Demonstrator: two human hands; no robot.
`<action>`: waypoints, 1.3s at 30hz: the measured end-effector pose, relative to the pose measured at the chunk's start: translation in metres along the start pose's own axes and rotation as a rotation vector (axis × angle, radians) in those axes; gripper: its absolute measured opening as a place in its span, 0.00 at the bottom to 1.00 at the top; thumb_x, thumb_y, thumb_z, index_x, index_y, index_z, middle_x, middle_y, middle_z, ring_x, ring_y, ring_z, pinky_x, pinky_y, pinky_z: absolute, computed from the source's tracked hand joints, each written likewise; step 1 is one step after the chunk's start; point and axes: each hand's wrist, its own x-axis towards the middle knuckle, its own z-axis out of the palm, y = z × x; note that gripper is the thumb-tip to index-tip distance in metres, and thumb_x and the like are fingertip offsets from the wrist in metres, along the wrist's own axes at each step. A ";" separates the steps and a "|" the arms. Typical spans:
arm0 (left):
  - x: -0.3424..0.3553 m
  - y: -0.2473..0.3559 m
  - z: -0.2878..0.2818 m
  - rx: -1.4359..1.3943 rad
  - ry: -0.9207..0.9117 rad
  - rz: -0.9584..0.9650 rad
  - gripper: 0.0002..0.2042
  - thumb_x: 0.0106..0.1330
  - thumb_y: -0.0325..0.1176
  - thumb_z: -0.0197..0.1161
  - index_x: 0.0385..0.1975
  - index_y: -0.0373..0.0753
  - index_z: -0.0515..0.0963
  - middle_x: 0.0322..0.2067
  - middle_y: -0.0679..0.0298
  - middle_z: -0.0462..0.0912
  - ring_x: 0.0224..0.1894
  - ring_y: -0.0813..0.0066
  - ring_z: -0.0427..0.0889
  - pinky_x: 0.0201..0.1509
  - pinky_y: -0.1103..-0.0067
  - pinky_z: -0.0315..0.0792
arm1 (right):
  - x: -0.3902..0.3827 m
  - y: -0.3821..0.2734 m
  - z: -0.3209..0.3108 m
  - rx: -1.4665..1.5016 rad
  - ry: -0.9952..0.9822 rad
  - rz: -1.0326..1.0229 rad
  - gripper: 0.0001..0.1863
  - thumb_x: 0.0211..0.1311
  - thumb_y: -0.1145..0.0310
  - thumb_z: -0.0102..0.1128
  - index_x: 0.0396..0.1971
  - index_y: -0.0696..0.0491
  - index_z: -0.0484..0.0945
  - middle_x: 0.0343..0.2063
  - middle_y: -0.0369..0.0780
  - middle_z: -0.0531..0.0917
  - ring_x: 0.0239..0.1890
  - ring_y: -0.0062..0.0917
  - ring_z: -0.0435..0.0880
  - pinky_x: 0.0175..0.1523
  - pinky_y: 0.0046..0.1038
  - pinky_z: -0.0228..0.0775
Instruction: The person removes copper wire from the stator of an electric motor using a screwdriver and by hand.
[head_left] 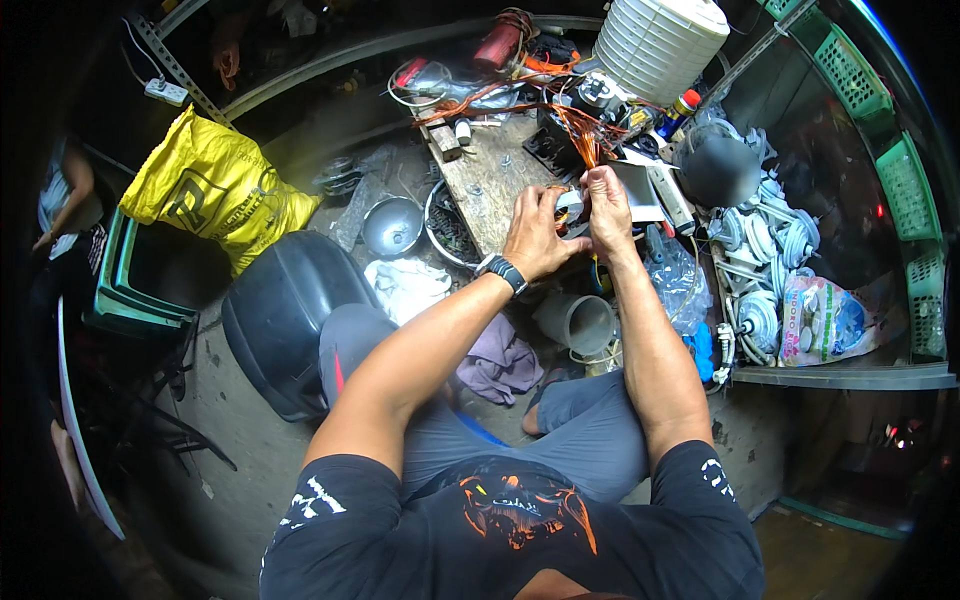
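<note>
Both of my hands meet over the right side of a worn wooden board (480, 190). My left hand (537, 236), with a dark watch on its wrist, is curled around a small round grey part (571, 207), which looks like a motor core; the fingers hide much of it. Pressed close beside it, my right hand (608, 212) pinches the lower end of a bundle of copper wires (583, 142). The strands fan out away from me above that hand.
Electrical parts and a white ribbed housing (660, 45) crowd the far side. At right lie a heap of grey motor parts (770, 235) and a clear plastic bag (680, 285). Metal bowl (393, 226), grey container (585, 323) and yellow sack (220, 185) surround the board. Another person (70, 195) is at far left.
</note>
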 end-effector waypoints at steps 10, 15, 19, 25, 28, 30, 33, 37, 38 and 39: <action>0.017 -0.004 -0.025 0.153 -0.249 -0.077 0.49 0.37 0.47 0.80 0.63 0.39 0.66 0.55 0.47 0.70 0.55 0.43 0.71 0.59 0.60 0.70 | -0.003 -0.010 0.013 0.449 0.023 0.119 0.07 0.73 0.67 0.52 0.35 0.53 0.73 0.28 0.31 0.71 0.27 0.15 0.65 0.35 0.18 0.62; 0.011 0.001 -0.045 0.469 -0.192 -0.001 0.46 0.39 0.47 0.79 0.63 0.43 0.67 0.54 0.53 0.69 0.55 0.46 0.68 0.53 0.55 0.73 | -0.009 0.000 0.041 0.520 0.106 0.091 0.09 0.73 0.65 0.53 0.32 0.51 0.71 0.25 0.30 0.70 0.25 0.13 0.63 0.31 0.18 0.58; 0.004 -0.010 -0.047 0.518 -0.157 0.007 0.47 0.39 0.48 0.79 0.64 0.43 0.66 0.54 0.53 0.69 0.55 0.48 0.69 0.52 0.59 0.73 | -0.011 0.009 0.052 0.547 0.150 0.108 0.10 0.73 0.63 0.51 0.31 0.51 0.71 0.24 0.29 0.68 0.24 0.12 0.62 0.29 0.17 0.56; -0.007 -0.012 -0.045 0.534 -0.118 0.034 0.46 0.40 0.50 0.77 0.64 0.43 0.66 0.54 0.51 0.68 0.54 0.46 0.69 0.54 0.58 0.73 | -0.014 0.001 0.060 0.536 0.324 0.239 0.12 0.74 0.62 0.49 0.29 0.49 0.69 0.22 0.29 0.66 0.22 0.13 0.62 0.27 0.17 0.57; -0.004 -0.012 -0.039 0.494 -0.082 0.042 0.44 0.43 0.48 0.76 0.64 0.43 0.65 0.53 0.51 0.68 0.52 0.46 0.70 0.53 0.59 0.73 | -0.013 0.002 0.051 0.474 0.227 0.200 0.11 0.74 0.62 0.50 0.30 0.50 0.71 0.24 0.30 0.69 0.24 0.12 0.63 0.29 0.19 0.60; -0.005 -0.011 -0.036 0.477 -0.080 0.027 0.40 0.47 0.44 0.73 0.63 0.41 0.65 0.52 0.50 0.69 0.52 0.46 0.70 0.53 0.59 0.73 | -0.027 0.000 0.062 0.091 0.141 0.057 0.12 0.74 0.61 0.50 0.36 0.53 0.74 0.30 0.32 0.76 0.31 0.15 0.71 0.37 0.22 0.66; -0.001 -0.020 -0.035 0.461 -0.103 0.006 0.34 0.51 0.34 0.67 0.61 0.37 0.65 0.50 0.48 0.69 0.53 0.45 0.69 0.55 0.58 0.71 | -0.022 0.009 0.068 -0.149 0.110 -0.097 0.13 0.71 0.61 0.52 0.40 0.57 0.75 0.33 0.43 0.81 0.38 0.30 0.80 0.44 0.32 0.71; 0.004 -0.071 -0.053 0.565 -0.133 0.414 0.38 0.53 0.45 0.69 0.62 0.37 0.62 0.55 0.46 0.68 0.57 0.43 0.67 0.61 0.57 0.64 | -0.031 -0.024 0.112 -0.307 0.176 0.095 0.18 0.70 0.56 0.51 0.41 0.58 0.73 0.34 0.55 0.81 0.41 0.53 0.79 0.48 0.45 0.69; 0.002 -0.065 -0.062 0.585 -0.136 0.469 0.38 0.52 0.45 0.70 0.62 0.38 0.63 0.55 0.46 0.68 0.57 0.43 0.67 0.61 0.57 0.64 | -0.037 -0.029 0.117 -0.314 0.189 0.067 0.17 0.70 0.56 0.50 0.41 0.58 0.72 0.34 0.54 0.81 0.41 0.52 0.80 0.47 0.46 0.69; 0.004 -0.059 -0.061 0.609 -0.142 0.479 0.38 0.52 0.46 0.70 0.62 0.38 0.63 0.55 0.47 0.69 0.57 0.44 0.68 0.61 0.58 0.65 | -0.040 -0.029 0.121 -0.324 0.193 0.036 0.17 0.70 0.56 0.49 0.40 0.58 0.71 0.33 0.54 0.81 0.40 0.51 0.80 0.47 0.47 0.68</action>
